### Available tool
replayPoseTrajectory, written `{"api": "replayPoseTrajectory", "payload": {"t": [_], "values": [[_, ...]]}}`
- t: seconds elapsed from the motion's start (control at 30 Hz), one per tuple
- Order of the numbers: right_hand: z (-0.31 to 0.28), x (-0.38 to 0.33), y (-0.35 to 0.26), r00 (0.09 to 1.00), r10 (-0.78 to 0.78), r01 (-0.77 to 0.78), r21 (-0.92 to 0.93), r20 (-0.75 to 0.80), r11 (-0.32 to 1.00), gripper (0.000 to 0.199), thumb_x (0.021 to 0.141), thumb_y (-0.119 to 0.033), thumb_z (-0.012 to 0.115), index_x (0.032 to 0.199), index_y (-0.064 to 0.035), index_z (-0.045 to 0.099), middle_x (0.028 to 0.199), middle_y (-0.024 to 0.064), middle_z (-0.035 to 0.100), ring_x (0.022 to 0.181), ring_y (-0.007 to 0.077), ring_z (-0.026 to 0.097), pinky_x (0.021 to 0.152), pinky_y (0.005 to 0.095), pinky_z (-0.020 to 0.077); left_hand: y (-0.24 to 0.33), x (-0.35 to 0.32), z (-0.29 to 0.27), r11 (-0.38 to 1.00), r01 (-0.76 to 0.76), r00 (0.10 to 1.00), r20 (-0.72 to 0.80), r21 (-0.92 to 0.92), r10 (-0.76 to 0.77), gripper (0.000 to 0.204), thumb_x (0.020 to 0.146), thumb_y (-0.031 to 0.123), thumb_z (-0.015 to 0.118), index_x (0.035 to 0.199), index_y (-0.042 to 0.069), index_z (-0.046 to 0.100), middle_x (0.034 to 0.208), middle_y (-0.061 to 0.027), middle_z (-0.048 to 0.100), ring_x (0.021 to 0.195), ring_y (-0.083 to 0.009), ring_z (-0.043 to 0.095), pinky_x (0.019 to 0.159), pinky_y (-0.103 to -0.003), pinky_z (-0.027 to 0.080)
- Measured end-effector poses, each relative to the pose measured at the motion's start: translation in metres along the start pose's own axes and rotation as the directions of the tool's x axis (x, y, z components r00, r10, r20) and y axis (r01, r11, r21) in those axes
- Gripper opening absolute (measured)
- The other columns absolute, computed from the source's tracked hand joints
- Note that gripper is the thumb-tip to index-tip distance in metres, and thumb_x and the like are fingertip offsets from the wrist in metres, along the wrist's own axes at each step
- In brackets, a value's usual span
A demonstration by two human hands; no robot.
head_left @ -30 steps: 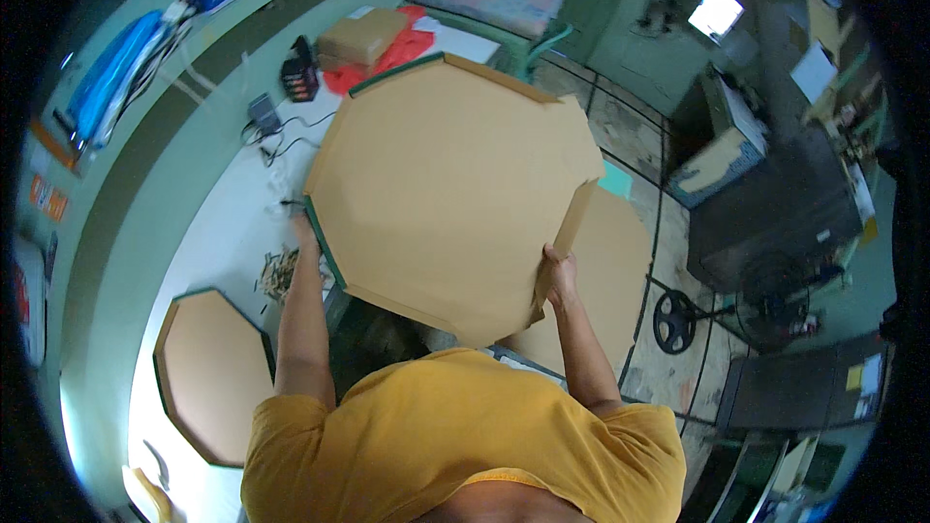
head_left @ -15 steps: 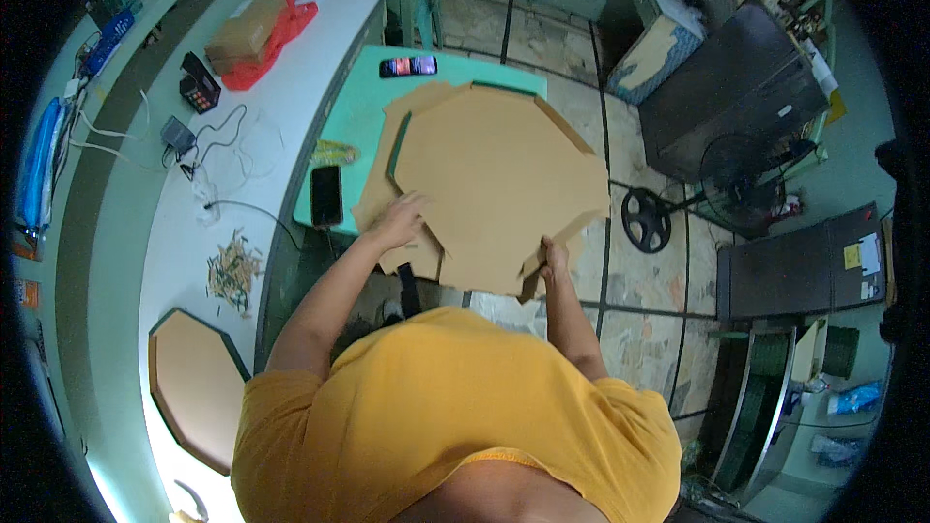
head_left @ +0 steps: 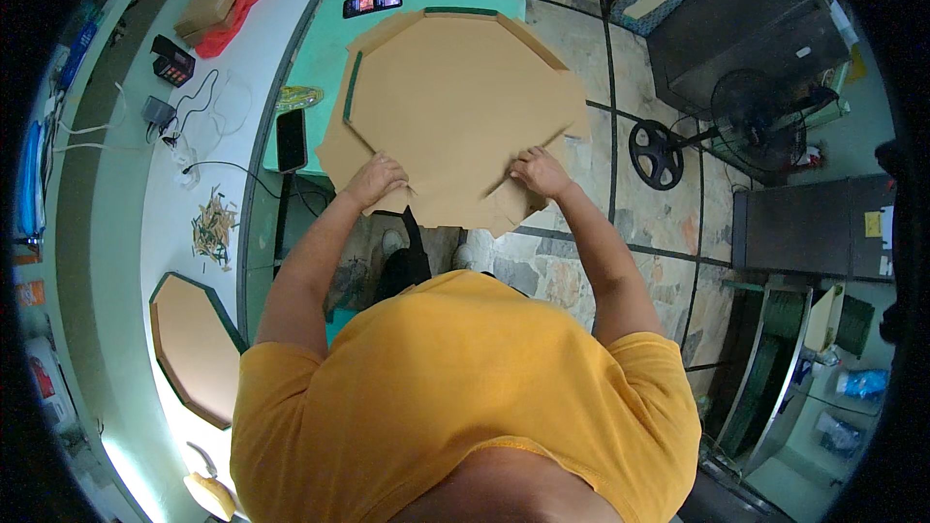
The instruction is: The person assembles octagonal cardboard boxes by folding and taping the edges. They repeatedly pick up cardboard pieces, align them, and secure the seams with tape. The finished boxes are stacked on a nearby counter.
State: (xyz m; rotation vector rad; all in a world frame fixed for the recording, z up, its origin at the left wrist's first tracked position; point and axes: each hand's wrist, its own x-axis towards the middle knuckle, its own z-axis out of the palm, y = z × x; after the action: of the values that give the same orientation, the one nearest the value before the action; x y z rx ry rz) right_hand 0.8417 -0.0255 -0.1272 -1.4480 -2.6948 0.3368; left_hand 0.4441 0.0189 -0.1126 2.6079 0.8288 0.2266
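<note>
Brown cardboard (head_left: pixel 450 107) is lying on the green desk (head_left: pixel 325 48), whose top is probably supporting its wide face. At its near side, the left grip (head_left: pixel 381 180) and right grip (head_left: pixel 542 172) are resting by the left flap (head_left: pixel 395 200) and right flap (head_left: pixel 513 203), seemingly controlling both folds evenly; fingers are curling, but I cannot tell whether either grip is clamping. Two green strips (head_left: pixel 460 11) are edging it, far and left. Two phones are lying beyond its rim, likely out of the way: the dark phone (head_left: pixel 291 140) left, the lit phone (head_left: pixel 373 3) far. Left, on the white desk (head_left: pixel 273 46), one tray (head_left: pixel 197 349) and one heap of scraps (head_left: pixel 213 230) are sitting apart, perhaps so they are not crowding the cardboard.
</note>
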Motion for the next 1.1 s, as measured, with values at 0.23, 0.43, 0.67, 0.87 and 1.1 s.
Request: {"api": "replayPoseTrajectory", "payload": {"t": [0.23,0.43,0.67,0.87,1.1], "values": [[0.003,0.025,-0.009,0.990,0.050,-0.042,0.061,-0.134,0.997,0.019,0.077,-0.011,0.059,0.095,-0.0121,0.066,0.093,0.0110,0.063,0.099,0.0314,0.057,0.094,0.0394,0.0433,0.003,-0.004,0.018,0.999,-0.004,0.997,-0.071,-0.047,0.000,0.015,0.086,0.019,0.060,0.091,0.006,0.065,0.092,-0.0082,0.063,0.095,-0.0268,0.058,0.092,-0.041,0.041],[0.005,0.012,0.003,0.992,-0.108,0.112,0.051,-0.070,0.992,0.017,0.080,-0.017,0.062,0.095,-0.0126,0.068,0.100,0.0098,0.065,0.101,0.0291,0.056,0.097,0.0406,0.0413,0.004,-0.008,0.020,0.999,-0.015,0.991,-0.130,-0.051,0.008,0.016,0.087,0.024,0.060,0.088,0.009,0.066,0.086,-0.0071,0.064,0.092,-0.0258,0.058,0.097,-0.044,0.036],[0.011,0.035,0.011,0.982,-0.174,0.177,0.042,-0.071,0.983,0.018,0.085,-0.025,0.061,0.095,-0.0124,0.067,0.098,0.0074,0.063,0.100,0.0284,0.056,0.097,0.0426,0.0387,-0.009,0.007,0.033,0.997,0.074,0.987,-0.139,-0.022,-0.076,0.017,0.086,0.025,0.061,0.087,0.009,0.067,0.087,-0.0071,0.064,0.093,-0.0258,0.057,0.100,-0.046,0.032],[0.005,0.043,0.000,0.998,0.003,0.008,0.168,-0.064,0.986,0.014,0.082,-0.018,0.062,0.094,-0.0135,0.067,0.091,0.0074,0.064,0.096,0.0286,0.058,0.092,0.0429,0.0398,-0.009,0.003,0.036,0.997,0.063,0.981,-0.180,-0.032,-0.068,0.015,0.085,0.024,0.062,0.088,0.010,0.067,0.087,-0.0065,0.064,0.095,-0.0245,0.058,0.104,-0.047,0.029],[0.017,0.035,-0.018,0.970,-0.110,0.094,-0.085,-0.216,0.992,0.024,0.080,-0.018,0.062,0.102,-0.0077,0.064,0.109,0.0103,0.063,0.110,0.0301,0.056,0.108,0.0461,0.0295,0.000,0.010,0.049,0.959,0.258,0.948,-0.161,-0.114,-0.274,0.014,0.085,0.023,0.063,0.092,0.012,0.067,0.093,-0.0037,0.065,0.099,-0.0240,0.058,0.111,-0.054,0.022]]}}
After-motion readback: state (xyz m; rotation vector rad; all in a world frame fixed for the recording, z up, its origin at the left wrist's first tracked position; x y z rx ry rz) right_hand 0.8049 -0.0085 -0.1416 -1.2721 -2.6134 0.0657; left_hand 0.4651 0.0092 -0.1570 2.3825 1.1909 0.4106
